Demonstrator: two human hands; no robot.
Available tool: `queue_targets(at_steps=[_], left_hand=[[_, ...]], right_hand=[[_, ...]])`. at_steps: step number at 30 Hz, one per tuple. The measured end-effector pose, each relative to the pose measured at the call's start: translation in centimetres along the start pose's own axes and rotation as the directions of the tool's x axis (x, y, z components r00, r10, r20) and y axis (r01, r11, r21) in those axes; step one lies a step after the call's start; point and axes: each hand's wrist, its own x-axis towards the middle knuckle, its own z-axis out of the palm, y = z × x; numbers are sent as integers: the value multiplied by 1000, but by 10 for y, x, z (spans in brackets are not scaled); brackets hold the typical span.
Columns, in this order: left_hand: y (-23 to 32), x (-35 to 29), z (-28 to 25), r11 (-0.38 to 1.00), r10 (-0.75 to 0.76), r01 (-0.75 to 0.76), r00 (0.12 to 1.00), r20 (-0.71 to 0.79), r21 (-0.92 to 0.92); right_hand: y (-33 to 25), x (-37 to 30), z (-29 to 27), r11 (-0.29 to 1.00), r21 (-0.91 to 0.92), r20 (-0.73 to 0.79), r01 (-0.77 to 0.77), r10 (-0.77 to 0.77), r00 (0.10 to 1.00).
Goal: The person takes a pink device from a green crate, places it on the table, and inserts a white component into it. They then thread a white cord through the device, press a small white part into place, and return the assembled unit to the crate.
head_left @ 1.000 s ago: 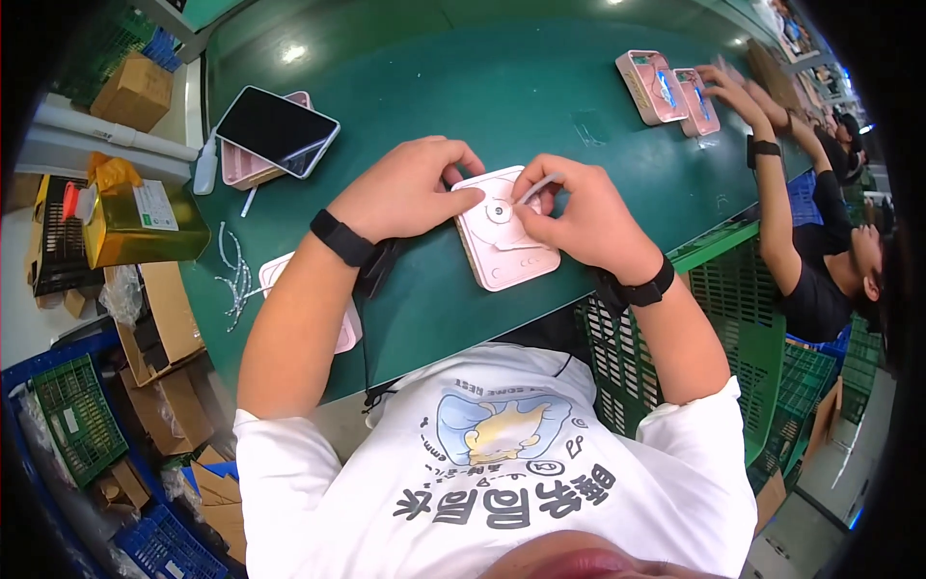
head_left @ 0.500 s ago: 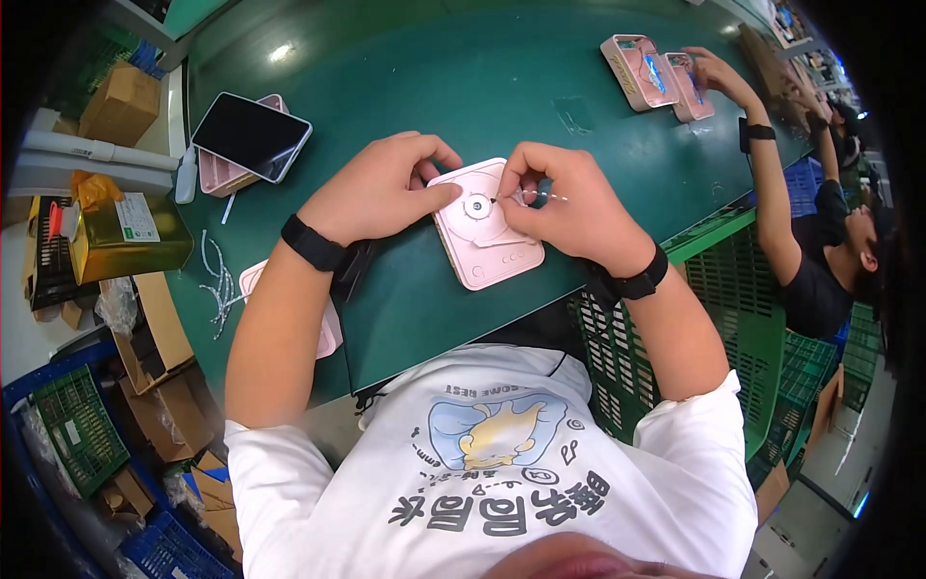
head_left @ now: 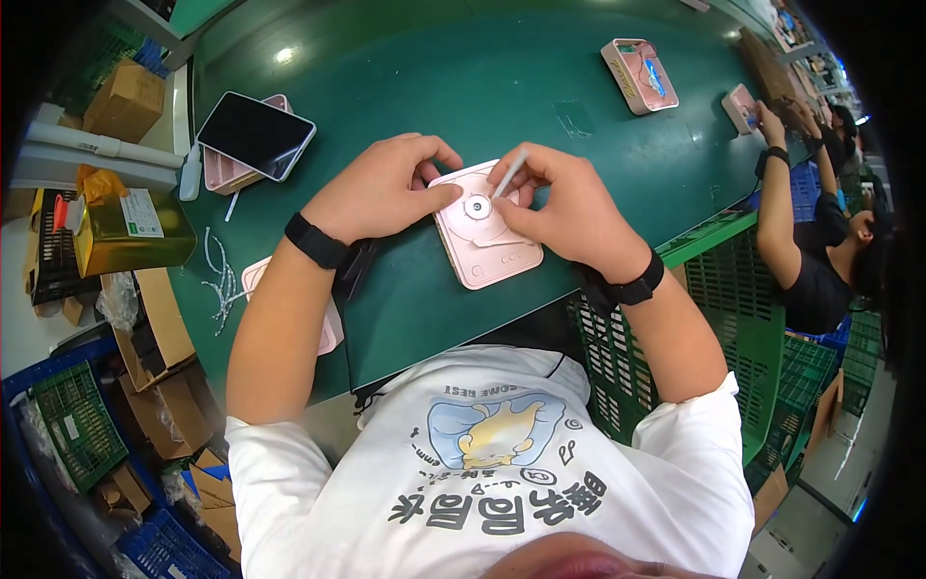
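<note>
A pink, rounded rectangular device case [head_left: 494, 262] lies on the green table in front of me. It has a round disc, a white ring at its centre and a row of small holes at its lower end. My left hand [head_left: 386, 188] grips the case by its upper left edge, thumb on top. Between the thumb and fingers of my right hand [head_left: 569, 207] is a thin white stick [head_left: 508, 174], slanting upward over the disc. My right fingertips rest at or just above the disc, beside the ring; actual contact is hard to see.
A phone [head_left: 256, 135] lies on a pink case at the left. White cords [head_left: 224, 280] and another pink part [head_left: 330, 333] are near my left forearm. An open pink case [head_left: 640, 77] lies far right. A co-worker's hand [head_left: 770, 124] holds a pink piece; a green crate [head_left: 723, 280] stands below.
The white stick in my right hand has swung from pointing right to pointing up. The co-worker's hand has carried one pink half away to the right. My left hand stays put.
</note>
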Motion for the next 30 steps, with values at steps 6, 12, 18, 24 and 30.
queue_targets(at_steps=[6,12,18,24,30], left_hand=[[2,-2,-1,995,95,-93,995,-40,39],[14,-2,-3,967,247,-240,966,-80,83],[26,0,-1,967,230,-217,969,-91,134],[34,-4,15,976,219,-215,947,-236,42],[21,-8,3,921,340,-279,917,-208,273]], right_hand=[[-3,-2,11,997,74,-86,3,3,996],[-1,-5,15,999,41,-136,12,-6,991],[4,-2,9,996,63,-143,66,-57,988],[13,-2,22,989,69,-189,127,-112,976],[14,0,22,942,-188,-120,278,-303,946]])
